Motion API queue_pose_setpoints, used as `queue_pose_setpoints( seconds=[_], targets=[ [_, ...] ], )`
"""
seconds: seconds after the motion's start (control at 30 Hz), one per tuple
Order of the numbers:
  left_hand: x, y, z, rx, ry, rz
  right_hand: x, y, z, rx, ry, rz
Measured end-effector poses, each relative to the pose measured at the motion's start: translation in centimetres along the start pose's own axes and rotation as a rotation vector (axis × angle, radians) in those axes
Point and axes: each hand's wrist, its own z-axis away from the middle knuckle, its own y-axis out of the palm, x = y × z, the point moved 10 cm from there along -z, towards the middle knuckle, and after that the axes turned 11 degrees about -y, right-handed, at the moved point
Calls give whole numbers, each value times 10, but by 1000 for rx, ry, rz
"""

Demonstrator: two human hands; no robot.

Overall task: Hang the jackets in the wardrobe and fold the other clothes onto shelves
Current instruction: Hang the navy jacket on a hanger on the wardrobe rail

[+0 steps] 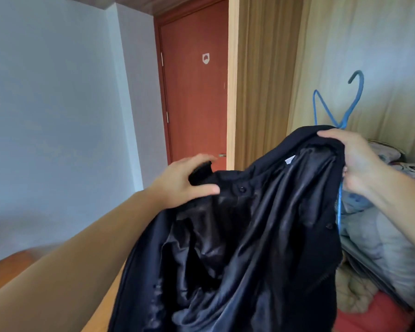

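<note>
Both hands grip the black jacket: left hand pinching its collar, right hand closed over one shoulder and the blue hanger. Soft, limp, with a slippery lining; best held at the shoulders.

Both forearms are bare, with no sleeves, rings or watch.

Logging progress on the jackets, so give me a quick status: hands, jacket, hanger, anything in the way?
Left hand and right hand both gripping the black jacket, lining out. Blue hanger partly inside it, not yet hung. Bedding pile low in the wardrobe.
</note>
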Motion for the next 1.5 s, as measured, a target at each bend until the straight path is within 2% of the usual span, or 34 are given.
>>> queue_pose_setpoints(
  seconds=[0.1, 0.2, 0.27, 0.33, 0.4, 0.47, 0.63, 0.7, 0.77, 0.9, 0.93, 1.03, 1.07, 1.17, 1.23, 1.37, 1.43, 1.5],
  targets=[
    [21, 19, 0, 211, -78, -343, 2, -4, -5, 22, -31, 53],
    [28, 13, -5, 276, -155, -445, 3, -7, -10, 67, -65, 84],
    [30, -1, -9, 277, -263, -270, 1, -13, -14, 86, -74, 80],
    [33, -13, -13, 256, -399, 146, -7, -24, -16, 81, -63, 102],
    [27, -25, -18, 188, -458, 544, -19, -27, -10, 118, -32, 163],
    [17, -34, -26, 112, -505, 787, -39, -31, -7, 154, 13, 212],
    [-15, -44, -44, 63, -657, 841, -76, -35, 6, 123, 52, 208],
    [-32, -46, -48, 22, -677, 845, -92, -32, 16, 114, 28, 295],
    [-53, -46, -53, -12, -651, 842, -109, -15, 27, 188, -8, 348],
    [-93, -26, -62, 38, -586, 747, -100, 33, 39, 300, -210, 340],
    [-100, -21, -63, 54, -566, 727, -94, 42, 40, 284, -250, 296],
    [-107, -19, -66, 37, -500, 714, -72, 42, 49, 73, -381, 84],
    [-108, -22, -67, 21, -483, 712, -72, 46, 53, 51, -398, 58],
    [-107, -33, -66, -34, -459, 650, -79, 69, 61, 118, -426, 159],
    [-95, -45, -63, -75, -425, 564, -78, 66, 54, 52, -431, 205],
    [-69, -75, -43, -183, -230, 47, -62, 54, 33, -24, -303, 76],
    [-62, -73, -29, -211, -154, -206, -44, 64, 23, 42, -279, 35],
    [-56, -64, -19, -208, -95, -337, -19, 79, 17, 111, -292, -25]
  ],
)
